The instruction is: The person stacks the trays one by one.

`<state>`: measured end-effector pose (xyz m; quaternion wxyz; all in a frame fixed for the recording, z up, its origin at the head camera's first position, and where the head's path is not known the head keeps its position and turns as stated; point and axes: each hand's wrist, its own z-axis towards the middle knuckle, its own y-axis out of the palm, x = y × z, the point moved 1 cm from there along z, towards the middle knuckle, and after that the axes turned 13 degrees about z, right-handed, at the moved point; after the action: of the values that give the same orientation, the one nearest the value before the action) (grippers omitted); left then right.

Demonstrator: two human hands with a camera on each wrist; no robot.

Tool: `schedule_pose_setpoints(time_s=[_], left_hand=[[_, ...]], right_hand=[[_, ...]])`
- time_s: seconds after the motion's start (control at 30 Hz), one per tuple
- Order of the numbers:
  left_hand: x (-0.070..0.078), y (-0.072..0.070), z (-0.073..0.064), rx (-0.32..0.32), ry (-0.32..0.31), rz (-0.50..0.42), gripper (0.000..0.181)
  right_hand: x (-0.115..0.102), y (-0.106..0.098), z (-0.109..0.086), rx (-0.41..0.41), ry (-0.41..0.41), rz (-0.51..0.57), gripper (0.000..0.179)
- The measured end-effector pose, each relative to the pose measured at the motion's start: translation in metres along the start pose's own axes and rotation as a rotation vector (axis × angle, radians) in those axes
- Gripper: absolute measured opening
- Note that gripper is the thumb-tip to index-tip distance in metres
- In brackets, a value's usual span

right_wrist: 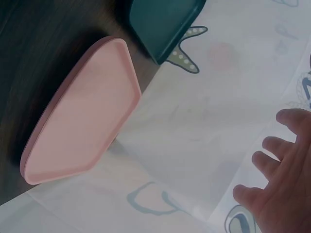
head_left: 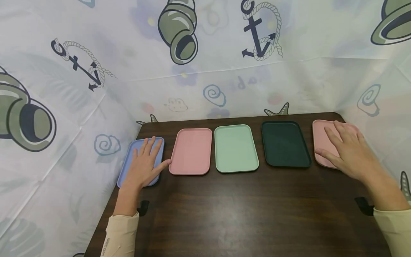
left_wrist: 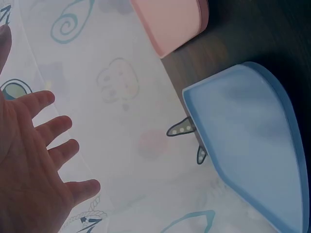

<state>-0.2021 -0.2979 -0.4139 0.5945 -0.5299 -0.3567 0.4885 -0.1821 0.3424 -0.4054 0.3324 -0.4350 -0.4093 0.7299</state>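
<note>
A blue tray (head_left: 128,162) lies at the left end of a row of shallow rectangular trays. Above it my left hand (head_left: 142,166) is spread, fingers straight, holding nothing. The left wrist view shows that hand apart from the blue tray (left_wrist: 248,131). At the right end is a pink tray (head_left: 322,137), with my right hand (head_left: 348,151) spread over it. The right wrist view has the hand (right_wrist: 282,174) clear of the pink tray (right_wrist: 87,111). Between them lie another pink tray (head_left: 191,151), a mint green tray (head_left: 236,149) and a dark green tray (head_left: 285,144).
The trays stand along the far edge of a dark brown wooden table (head_left: 231,214). A white printed cloth (head_left: 205,46) with anchors and shells hangs behind the table and down both sides.
</note>
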Motion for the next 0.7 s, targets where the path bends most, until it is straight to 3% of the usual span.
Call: schedule_pose_setpoints(time_s=[0.2, 0.33, 0.57, 0.7], left_hand=[[0.004, 0.000, 0.001, 0.018, 0.008, 0.018, 0.085], [0.013, 0.003, 0.004, 0.073, 0.038, 0.015, 0.084], [0.042, 0.014, 0.011, 0.235, 0.075, -0.032, 0.074], [0.066, 0.021, 0.012, 0.243, 0.022, -0.096, 0.065]], right_hand=[[-0.002, 0.004, 0.004, 0.021, -0.027, -0.012, 0.079], [-0.010, 0.013, 0.008, 0.020, 0.004, 0.057, 0.081], [-0.033, 0.037, 0.024, -0.095, 0.133, 0.201, 0.084], [-0.042, 0.054, 0.038, -0.117, 0.176, 0.295, 0.080]])
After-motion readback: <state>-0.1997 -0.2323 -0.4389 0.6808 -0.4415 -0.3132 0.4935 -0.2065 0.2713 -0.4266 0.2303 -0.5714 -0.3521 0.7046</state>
